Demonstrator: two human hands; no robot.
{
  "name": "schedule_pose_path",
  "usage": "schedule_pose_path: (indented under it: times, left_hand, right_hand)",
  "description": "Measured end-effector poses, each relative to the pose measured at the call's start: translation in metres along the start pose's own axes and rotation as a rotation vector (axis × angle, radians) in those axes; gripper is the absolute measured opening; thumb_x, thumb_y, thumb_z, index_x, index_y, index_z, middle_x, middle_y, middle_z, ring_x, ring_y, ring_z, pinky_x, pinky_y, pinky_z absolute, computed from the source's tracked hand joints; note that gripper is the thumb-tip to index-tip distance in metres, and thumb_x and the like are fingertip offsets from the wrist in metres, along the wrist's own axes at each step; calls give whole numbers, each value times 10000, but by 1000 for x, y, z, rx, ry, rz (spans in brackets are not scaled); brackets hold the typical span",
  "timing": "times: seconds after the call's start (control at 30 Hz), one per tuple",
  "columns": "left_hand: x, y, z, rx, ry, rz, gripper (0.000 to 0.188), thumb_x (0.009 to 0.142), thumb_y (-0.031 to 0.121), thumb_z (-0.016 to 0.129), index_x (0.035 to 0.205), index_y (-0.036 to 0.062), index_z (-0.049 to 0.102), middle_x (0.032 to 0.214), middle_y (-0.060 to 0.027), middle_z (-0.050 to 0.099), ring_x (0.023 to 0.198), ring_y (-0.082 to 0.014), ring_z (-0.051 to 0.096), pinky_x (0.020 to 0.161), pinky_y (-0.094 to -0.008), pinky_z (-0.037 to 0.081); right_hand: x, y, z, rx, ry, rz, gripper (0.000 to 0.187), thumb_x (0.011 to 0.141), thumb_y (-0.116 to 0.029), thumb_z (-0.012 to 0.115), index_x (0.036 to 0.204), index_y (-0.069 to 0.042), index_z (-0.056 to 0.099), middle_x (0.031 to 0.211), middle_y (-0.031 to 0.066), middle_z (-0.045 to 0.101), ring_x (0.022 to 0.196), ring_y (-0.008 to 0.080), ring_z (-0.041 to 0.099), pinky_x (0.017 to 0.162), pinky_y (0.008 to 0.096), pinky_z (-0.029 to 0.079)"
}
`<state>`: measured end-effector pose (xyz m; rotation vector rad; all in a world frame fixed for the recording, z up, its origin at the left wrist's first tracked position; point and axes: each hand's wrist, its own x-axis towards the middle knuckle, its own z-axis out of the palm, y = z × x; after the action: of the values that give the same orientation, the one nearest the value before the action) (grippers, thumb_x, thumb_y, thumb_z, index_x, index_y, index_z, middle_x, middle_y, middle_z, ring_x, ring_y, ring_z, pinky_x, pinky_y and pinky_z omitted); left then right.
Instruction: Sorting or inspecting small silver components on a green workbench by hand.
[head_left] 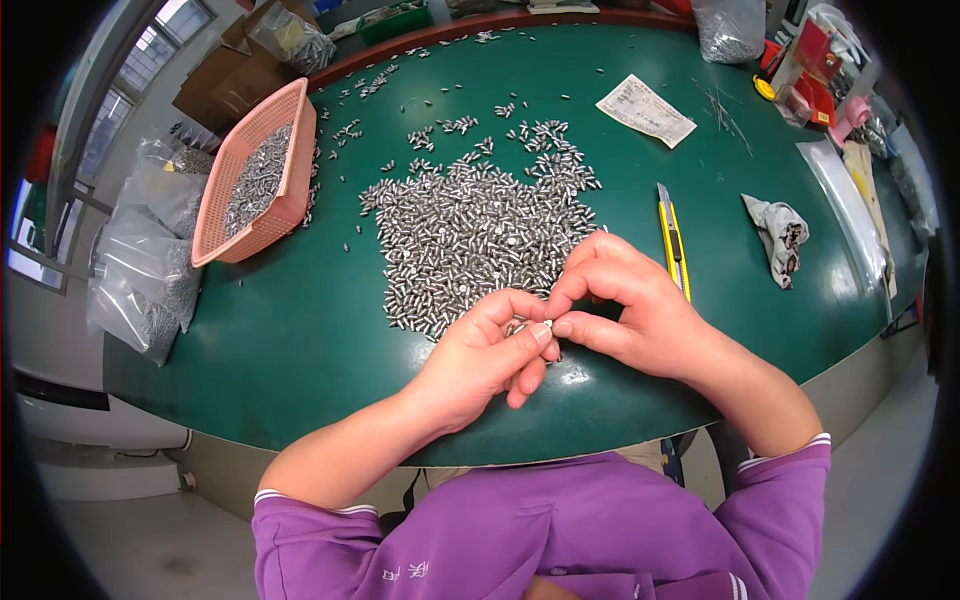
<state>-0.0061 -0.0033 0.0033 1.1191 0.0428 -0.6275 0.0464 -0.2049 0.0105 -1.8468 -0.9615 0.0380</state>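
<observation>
Btwn both hands (560,335): small metal part (545,325)

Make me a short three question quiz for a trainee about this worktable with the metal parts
1. True or false: the pink basket stands to the right of the pile of small metal parts.
2. What lies just right of the pile? A) yellow utility knife B) scissors C) hammer
3. Fill in: the left hand and right hand meet over the ____ table.

Key: 1 false; 2 A; 3 green
</observation>
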Motion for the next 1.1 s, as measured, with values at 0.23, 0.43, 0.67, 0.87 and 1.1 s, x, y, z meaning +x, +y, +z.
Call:
schedule_pose_path:
  times: [0.23, 0.43, 0.67, 0.87, 1.1]
  left_hand:
    - [1, 2, 0, -32, 17, -8, 176, 1010, 171, 402, 1072, 38, 499, 848, -90, 573, 555, -118, 518, 429, -218, 394]
    - [-1, 2, -3, -107, -34, 13, 211, 1012, 183, 377, 1085, 29, 502, 901, -88, 564, 604, -128, 560, 490, -242, 453]
    - [-1, 1, -4, -47, -24, -18, 157, 993, 142, 442, 1101, 40, 493, 902, -75, 562, 615, -110, 556, 493, -232, 448]
    - [-1, 1, 2, 18, -3, 20, 158, 968, 107, 518, 1111, 45, 488, 903, -67, 564, 606, -88, 535, 495, -217, 435]
    - [-1, 1, -2, -31, -40, 15, 110, 979, 116, 504, 1071, 56, 502, 862, -62, 574, 595, -89, 531, 488, -218, 427]
  right_hand:
    - [-1, 10, -5, -279, 103, 19, 136, 744, -76, 716, 862, -105, 655, 869, 47, 554, 878, 253, 558, 760, 367, 470]
    - [-5, 13, -4, -460, -11, -18, 154, 713, -91, 713, 852, -117, 653, 860, 44, 531, 860, 247, 540, 761, 385, 462]
    - [-4, 12, 0, -527, -19, -89, 150, 740, -118, 710, 862, -94, 627, 889, 44, 538, 884, 249, 541, 782, 381, 459]
    - [1, 4, -2, -37, -13, -65, 121, 782, -122, 714, 888, -102, 657, 908, 43, 564, 911, 232, 556, 780, 355, 464]
    - [-1, 1, -5, -16, 57, -5, 122, 780, -102, 714, 895, -112, 675, 894, 45, 570, 896, 224, 569, 765, 345, 474]
